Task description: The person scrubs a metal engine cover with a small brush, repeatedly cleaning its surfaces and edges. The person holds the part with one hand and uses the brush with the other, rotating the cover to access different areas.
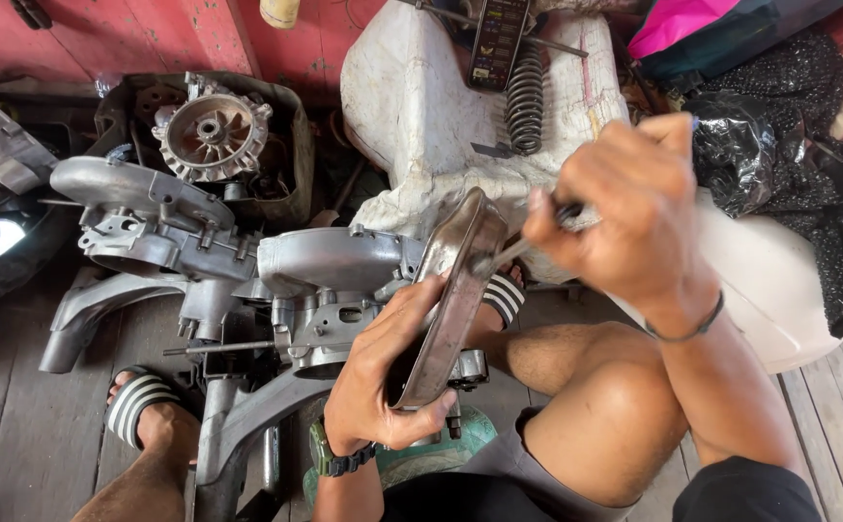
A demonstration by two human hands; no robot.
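Worn grey floorboards (15,425) run under everything here, with a red-painted wall (151,34) closing the far side; the person sits low over the work, knees up, one foot in a striped sandal (138,401) planted on the planks.

Nearest the camera, the left hand (383,382) is wrapped around the lower end of a curved metal cover (452,300), fingers closed on its edge and holding it up on its side; the right hand (624,217) is pinched tight around a thin tool (528,242) (its handle is hidden in the fist, so I cannot tell what kind it is), the tip resting against the cover's rim near the top. By my reading the step in hand is working along that rim, scraping or prying at its mating face; the next stroke would call for a steady grip from the left hand and a shallow angle on the tool so that the tip does not skid off the edge towards the fingers.

Just behind the cover stands a silver engine casing (330,271) on the floor, touching it or nearly so; to its left lies a second casing (141,217); beyond that a finned flywheel (211,130) sits in a dark housing. Farther back a white body panel (412,106) carries a black coil spring (525,97); dark cloth (808,145) is heaped at the right.
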